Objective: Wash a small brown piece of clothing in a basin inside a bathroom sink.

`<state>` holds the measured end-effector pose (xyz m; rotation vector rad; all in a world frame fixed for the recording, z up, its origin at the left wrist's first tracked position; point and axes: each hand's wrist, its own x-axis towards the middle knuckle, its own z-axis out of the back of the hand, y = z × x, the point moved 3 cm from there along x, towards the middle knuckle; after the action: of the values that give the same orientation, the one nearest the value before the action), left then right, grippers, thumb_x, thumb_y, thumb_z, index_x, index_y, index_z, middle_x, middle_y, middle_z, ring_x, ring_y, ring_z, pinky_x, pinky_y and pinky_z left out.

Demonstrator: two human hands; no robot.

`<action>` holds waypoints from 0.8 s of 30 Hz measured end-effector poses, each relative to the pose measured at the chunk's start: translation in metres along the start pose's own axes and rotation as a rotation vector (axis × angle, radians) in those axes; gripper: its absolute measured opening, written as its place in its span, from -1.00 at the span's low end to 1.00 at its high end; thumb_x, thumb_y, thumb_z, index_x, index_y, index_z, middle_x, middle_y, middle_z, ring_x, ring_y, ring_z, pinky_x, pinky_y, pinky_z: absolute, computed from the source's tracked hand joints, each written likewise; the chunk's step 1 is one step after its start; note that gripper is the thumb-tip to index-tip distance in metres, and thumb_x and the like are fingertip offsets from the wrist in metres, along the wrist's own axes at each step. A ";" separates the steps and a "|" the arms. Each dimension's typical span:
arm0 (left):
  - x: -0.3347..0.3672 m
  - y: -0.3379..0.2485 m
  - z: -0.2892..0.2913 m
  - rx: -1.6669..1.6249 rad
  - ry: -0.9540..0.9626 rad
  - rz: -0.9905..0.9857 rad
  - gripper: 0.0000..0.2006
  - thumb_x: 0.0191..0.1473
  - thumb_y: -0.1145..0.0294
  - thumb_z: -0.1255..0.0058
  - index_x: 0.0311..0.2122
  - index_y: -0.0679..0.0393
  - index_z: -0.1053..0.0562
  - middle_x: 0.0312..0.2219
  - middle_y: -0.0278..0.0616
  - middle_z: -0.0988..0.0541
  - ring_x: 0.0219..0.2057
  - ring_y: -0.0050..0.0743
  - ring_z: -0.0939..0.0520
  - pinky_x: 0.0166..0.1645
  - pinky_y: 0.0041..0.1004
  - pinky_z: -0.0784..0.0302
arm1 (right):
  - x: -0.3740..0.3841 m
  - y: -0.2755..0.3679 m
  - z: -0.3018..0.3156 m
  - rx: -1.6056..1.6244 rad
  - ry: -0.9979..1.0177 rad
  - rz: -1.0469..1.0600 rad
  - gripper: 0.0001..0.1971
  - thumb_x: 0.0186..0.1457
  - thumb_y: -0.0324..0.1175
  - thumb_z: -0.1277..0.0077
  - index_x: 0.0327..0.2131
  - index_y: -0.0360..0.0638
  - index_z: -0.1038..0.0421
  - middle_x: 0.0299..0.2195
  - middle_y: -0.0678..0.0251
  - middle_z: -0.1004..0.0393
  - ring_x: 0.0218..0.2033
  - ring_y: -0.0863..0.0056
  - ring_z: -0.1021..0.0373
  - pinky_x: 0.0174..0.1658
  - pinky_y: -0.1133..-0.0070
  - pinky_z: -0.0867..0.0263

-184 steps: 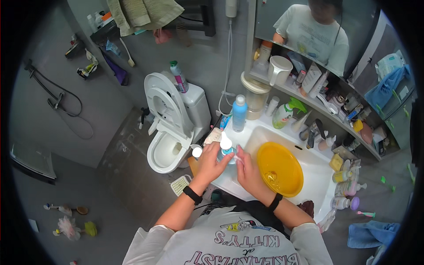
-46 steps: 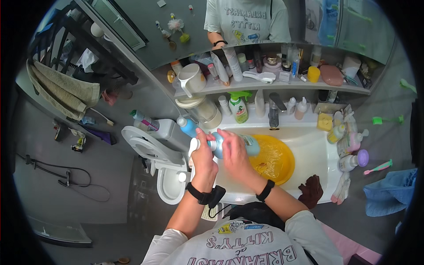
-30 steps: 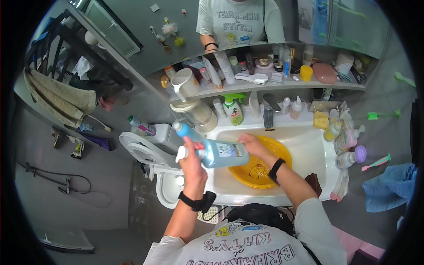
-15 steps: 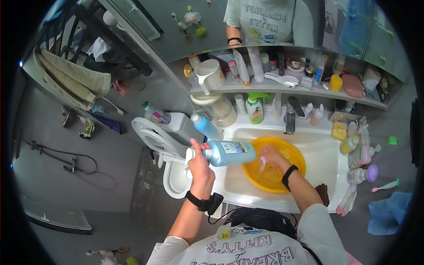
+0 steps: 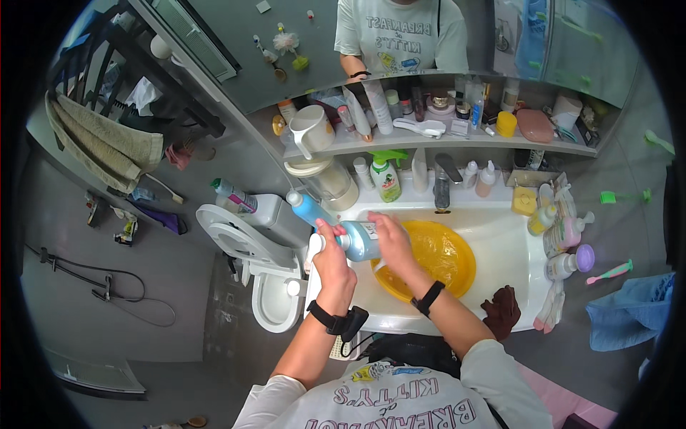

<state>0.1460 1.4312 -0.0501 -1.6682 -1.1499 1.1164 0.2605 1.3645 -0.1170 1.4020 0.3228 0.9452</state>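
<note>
My left hand (image 5: 334, 261) is closed round the neck of a light-blue pump bottle (image 5: 363, 242), whose white pump top shows beside the thumb. The bottle lies nearly sideways over the sink's left part. Across its far end rests my right hand (image 5: 396, 247), fingers bent over the bottle's side. A small white cloth-like thing (image 5: 379, 266) peeks out beneath that hand; its kind is unclear. Below and to the right sits a yellow basin (image 5: 457, 275) with water in it, partly covered by my right hand and forearm.
The basin stands in a white sink (image 5: 511, 243) under a grey faucet (image 5: 443, 186). Another blue bottle (image 5: 307, 206) and a green-topped spray bottle (image 5: 386, 179) line the back left. Several bottles crowd the right rim near a brown cloth (image 5: 501, 312). A toilet (image 5: 275, 304) stands left.
My right hand has come up out of the basin to the left and onto the bottle. The bottle's far end now lies under its fingers. The whole view has shifted somewhat.
</note>
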 end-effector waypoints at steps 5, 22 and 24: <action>-0.001 0.007 0.006 0.051 -0.042 0.081 -0.55 0.26 -0.09 0.13 -0.48 0.07 -0.37 -0.44 -0.33 -0.46 -0.31 -0.53 -0.41 0.00 -0.50 -0.26 | -0.029 0.052 -0.020 -0.066 -0.126 0.321 -0.67 0.30 -0.31 0.34 0.02 -0.16 -0.33 -0.03 0.16 -0.48 0.07 0.10 -0.32 0.31 0.09 0.13; -0.001 0.008 0.001 0.113 -0.013 -0.003 -0.56 0.24 -0.13 0.12 -0.47 0.02 -0.41 -0.48 -0.43 -0.48 -0.51 -0.69 -0.34 -0.43 -0.55 -0.18 | -0.010 0.027 -0.006 0.004 -0.094 0.024 -0.63 0.19 -0.46 0.21 0.09 -0.22 -0.24 -0.02 -0.02 -0.44 0.00 -0.10 -0.33 0.22 0.10 -0.09; -0.003 0.006 0.006 0.092 -0.041 0.154 -0.56 0.23 -0.13 0.12 -0.47 0.03 -0.41 -0.49 -0.43 -0.47 -0.53 -0.69 -0.32 -0.44 -0.57 -0.17 | -0.025 0.063 -0.009 -0.095 -0.103 0.231 -0.63 0.17 -0.46 0.19 0.07 -0.22 -0.25 -0.02 -0.03 -0.44 -0.01 -0.12 -0.33 0.22 0.11 -0.09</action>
<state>0.1413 1.4272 -0.0568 -1.6920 -0.9930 1.2853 0.2155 1.3458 -0.0685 1.4145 0.0376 1.0574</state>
